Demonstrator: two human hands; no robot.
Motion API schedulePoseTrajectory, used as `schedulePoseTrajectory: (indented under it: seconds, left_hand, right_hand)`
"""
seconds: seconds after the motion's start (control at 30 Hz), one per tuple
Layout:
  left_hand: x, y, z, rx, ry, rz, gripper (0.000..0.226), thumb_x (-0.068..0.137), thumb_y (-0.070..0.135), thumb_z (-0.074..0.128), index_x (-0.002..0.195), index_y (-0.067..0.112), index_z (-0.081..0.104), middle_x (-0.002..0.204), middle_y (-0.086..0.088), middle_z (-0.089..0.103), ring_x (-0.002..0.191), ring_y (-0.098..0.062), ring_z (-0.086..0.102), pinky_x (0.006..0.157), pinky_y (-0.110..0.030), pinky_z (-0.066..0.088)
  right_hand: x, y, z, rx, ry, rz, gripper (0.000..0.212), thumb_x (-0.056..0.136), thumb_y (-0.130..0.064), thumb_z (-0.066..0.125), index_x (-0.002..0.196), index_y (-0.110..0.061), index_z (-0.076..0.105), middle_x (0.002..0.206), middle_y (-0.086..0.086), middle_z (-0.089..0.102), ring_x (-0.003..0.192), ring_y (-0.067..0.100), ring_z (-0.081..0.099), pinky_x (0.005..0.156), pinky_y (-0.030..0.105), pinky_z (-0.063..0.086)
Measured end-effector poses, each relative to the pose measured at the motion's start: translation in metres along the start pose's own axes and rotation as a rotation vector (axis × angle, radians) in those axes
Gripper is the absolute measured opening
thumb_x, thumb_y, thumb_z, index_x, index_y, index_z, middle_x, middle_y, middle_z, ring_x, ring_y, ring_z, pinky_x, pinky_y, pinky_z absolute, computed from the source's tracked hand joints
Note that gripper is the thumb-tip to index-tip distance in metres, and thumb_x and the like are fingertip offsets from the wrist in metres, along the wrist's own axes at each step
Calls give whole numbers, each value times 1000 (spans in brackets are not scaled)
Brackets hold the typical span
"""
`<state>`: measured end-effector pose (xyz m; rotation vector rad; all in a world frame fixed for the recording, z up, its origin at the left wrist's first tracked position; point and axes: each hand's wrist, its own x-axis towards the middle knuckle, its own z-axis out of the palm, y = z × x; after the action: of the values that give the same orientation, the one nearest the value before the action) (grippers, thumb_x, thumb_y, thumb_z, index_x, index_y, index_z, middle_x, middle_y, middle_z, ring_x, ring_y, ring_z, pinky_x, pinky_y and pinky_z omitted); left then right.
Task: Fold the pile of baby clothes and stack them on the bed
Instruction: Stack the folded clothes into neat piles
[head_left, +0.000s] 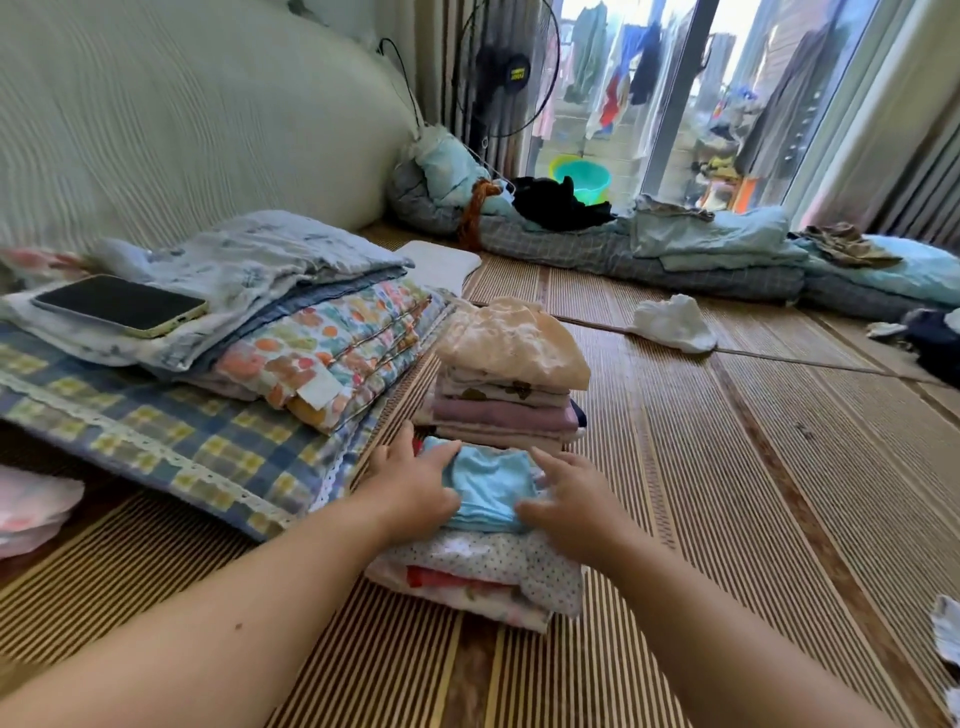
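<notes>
2 hands (415, 486) (574, 501) over blue garment (491, 488), its edges hidden

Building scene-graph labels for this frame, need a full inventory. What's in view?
blue garment: one, light blue, atop near stack
near stack: one, white dotted, red and floral layers, on mat, nearest
far stack: one, beige top, pink and cream below, behind near stack
phone: one, dark screen, yellowish case, on folded bedding
folded bedding: one pile, floral, pale blue, plaid, left
white cloth: one, white, loose on mat, right of far stack
black garment: one, black, far edge
fan: one, black, far back
basin: one, green, right of fan
mat: one, tan striped, underneath
left hand: on blue garment's left edge
right hand: on its right edge
</notes>
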<state>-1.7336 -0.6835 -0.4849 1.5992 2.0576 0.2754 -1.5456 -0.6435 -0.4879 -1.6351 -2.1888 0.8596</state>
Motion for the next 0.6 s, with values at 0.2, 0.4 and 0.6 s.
schedulePoseTrajectory:
  seconds: [0.2, 0.4, 0.6]
  left_hand:
    - [-42, 55, 26, 80, 212, 284, 69, 90, 45, 47, 149, 44, 10, 159, 2, -14, 144, -26, -11, 115, -51, 3]
    - [-88, 150, 98, 167, 18, 599, 67, 89, 45, 53, 145, 51, 16, 160, 11, -6, 146, -19, -13, 115, -50, -3]
    - [-128, 253, 194, 273, -222, 790, 65, 88, 42, 58, 143, 48, 25, 161, 9, 3, 147, -22, -3, 117, -50, 4]
  right_hand:
    - [-59, 34, -41, -117, 255, -37, 75, 83, -53, 63, 147, -36, 29, 157, -1, 19, 145, 19, 15, 115, 43, 22]
    - [-148, 118, -98, -177, 372, 152, 71, 81, -47, 67, 144, -35, 36, 156, 1, 22, 144, 22, 20, 115, 47, 27]
    - [-234, 250, -152, -176, 263, 654, 118, 54, -65, 67, 152, -33, 8, 156, 7, 22, 142, 33, 22, 112, 50, 27]
